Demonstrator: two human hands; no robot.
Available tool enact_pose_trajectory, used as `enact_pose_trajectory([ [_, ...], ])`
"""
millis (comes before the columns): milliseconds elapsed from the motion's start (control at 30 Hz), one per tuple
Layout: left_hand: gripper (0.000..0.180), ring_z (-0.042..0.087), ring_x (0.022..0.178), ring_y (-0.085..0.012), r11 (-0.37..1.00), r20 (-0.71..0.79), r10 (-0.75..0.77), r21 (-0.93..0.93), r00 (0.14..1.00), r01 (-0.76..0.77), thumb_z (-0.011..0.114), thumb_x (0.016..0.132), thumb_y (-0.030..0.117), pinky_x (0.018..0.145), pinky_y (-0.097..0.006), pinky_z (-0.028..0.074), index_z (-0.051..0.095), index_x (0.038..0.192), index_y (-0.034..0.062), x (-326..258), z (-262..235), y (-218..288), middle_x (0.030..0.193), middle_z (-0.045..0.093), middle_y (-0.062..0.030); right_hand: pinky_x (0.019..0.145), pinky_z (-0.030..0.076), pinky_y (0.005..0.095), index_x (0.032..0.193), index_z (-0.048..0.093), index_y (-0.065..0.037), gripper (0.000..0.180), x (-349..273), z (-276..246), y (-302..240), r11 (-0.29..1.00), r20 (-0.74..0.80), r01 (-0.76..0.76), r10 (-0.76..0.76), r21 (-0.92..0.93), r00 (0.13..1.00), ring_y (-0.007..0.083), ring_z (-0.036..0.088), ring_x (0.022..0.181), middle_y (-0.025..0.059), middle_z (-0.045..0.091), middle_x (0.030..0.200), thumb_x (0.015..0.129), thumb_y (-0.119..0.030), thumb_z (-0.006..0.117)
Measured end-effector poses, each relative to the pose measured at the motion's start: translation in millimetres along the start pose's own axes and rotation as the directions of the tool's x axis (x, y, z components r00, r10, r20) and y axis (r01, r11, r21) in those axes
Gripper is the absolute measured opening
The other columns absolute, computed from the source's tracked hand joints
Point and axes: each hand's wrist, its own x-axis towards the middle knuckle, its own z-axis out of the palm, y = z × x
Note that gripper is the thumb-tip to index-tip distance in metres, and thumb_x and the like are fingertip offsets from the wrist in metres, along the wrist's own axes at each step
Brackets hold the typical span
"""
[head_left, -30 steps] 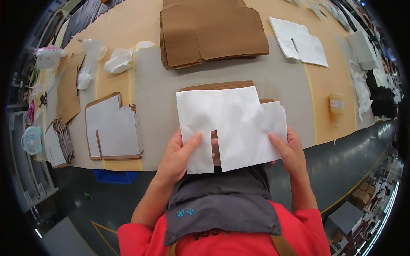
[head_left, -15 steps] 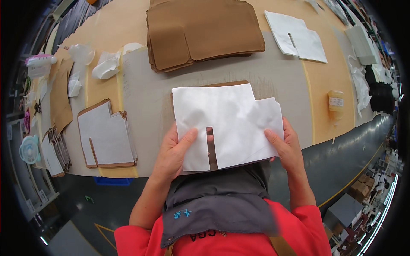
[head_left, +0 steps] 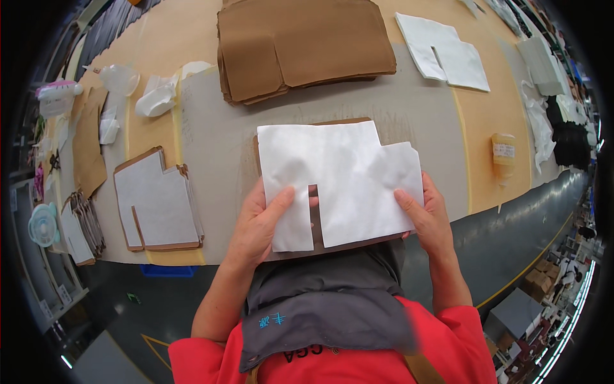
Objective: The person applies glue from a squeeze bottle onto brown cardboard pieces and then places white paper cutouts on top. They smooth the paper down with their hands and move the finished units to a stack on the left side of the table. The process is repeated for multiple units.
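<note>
Holding: I have the white sheet (head_left: 358,185) by its two short sides, left hand (head_left: 259,217) and right hand (head_left: 432,214) grasping it, thumbs on top, other fingers underneath.
Sheet position: close to the body, at the near edge of the tabletop (head_left: 211,166), over a brown piece (head_left: 317,232); can't tell if my fingers also grip the brown.
Two-sided grip: sheet looks limp and dimpled by the thumbs, so I take the wide hold as meant to spread it flat.
Long axis: left to right across the body, right end tipped slightly away.
Slot: left of middle, opening toward the body; fingertips (head_left: 313,200) show through.
Step cut: far right corner.
Left stack: white-faced pieces (head_left: 157,198), similar outline, slots bodyward, probably piled so shapes match.
Brown stack: brown sheets (head_left: 326,45) straight ahead, probably for easy reach.
Far right: white slotted piece (head_left: 457,57), lying askew, well apart.
</note>
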Motion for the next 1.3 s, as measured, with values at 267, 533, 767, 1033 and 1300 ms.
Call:
enact_pose_trajectory([
  [267, 0.04, 0.07, 0.108, -0.0204, 1.0, 0.018, -0.02, 0.008, 1.0, 0.02, 0.053, 0.107, 0.013, 0.089, -0.033, 0.058, 0.046, 0.143, -0.0001, 2, -2, -1, 0.131, 0.063, -0.0134, 0.044, 0.049, 0.0218, 0.132, 0.054, -0.001, 0.04, 0, 1, -1, 1.0, -0.004, -0.011, 0.01, -0.016, 1.0, 0.0057, 0.063, 0.07, 0.0043, 0.067, 0.101, 0.099, -0.021, 0.064],
  [533, 0.04, 0.072, 0.105, -0.0229, 1.0, 0.009, -0.028, -0.002, 1.0, 0.028, 0.057, 0.105, 0.013, 0.087, -0.035, 0.061, 0.047, 0.142, 0.0005, 1, -4, -2, 0.127, 0.066, -0.0139, 0.044, 0.049, 0.0221, 0.133, 0.053, -0.002, 0.04, 2, 1, 1, 1.0, -0.006, -0.022, 0.022, -0.005, 1.0, 0.0061, 0.063, 0.07, 0.0044, 0.067, 0.101, 0.099, -0.019, 0.064],
  [767, 0.043, 0.069, 0.1, -0.0153, 0.967, -0.025, 0.07, 0.248, 0.997, -0.062, 0.061, 0.103, 0.013, 0.086, -0.031, 0.058, 0.048, 0.142, 0.0001, -4, -8, 0, 0.125, 0.066, -0.0115, 0.042, 0.047, 0.0218, 0.135, 0.052, -0.001, 0.042, 2, 2, 0, 1.0, -0.005, -0.013, 0.013, 0.008, 1.0, 0.0064, 0.063, 0.066, 0.0054, 0.068, 0.101, 0.099, -0.019, 0.065],
  [1033, 0.061, 0.065, 0.091, -0.0079, 0.84, -0.088, 0.205, 0.527, 0.975, -0.129, 0.063, 0.102, 0.01, 0.08, -0.024, 0.054, 0.036, 0.156, 0.0003, -11, -7, 6, 0.11, 0.071, -0.007, 0.041, 0.045, 0.0203, 0.135, 0.052, -0.001, 0.043, 2, 3, 1, 1.0, -0.008, 0.019, -0.019, 0.002, 1.0, 0.0051, 0.062, 0.063, 0.0045, 0.069, 0.098, 0.099, -0.019, 0.065],
  [1300, 0.059, 0.062, 0.087, -0.0056, 0.701, -0.07, 0.212, 0.706, 0.975, -0.102, 0.065, 0.1, 0.01, 0.076, -0.022, 0.052, 0.042, 0.153, 0.0036, -11, -12, 5, 0.104, 0.07, -0.0043, 0.04, 0.044, 0.0198, 0.134, 0.053, -0.002, 0.041, 0, 5, -1, 0.999, -0.026, 0.046, -0.046, -0.012, 0.999, 0.0042, 0.062, 0.064, 0.0035, 0.068, 0.099, 0.099, -0.019, 0.064],
])
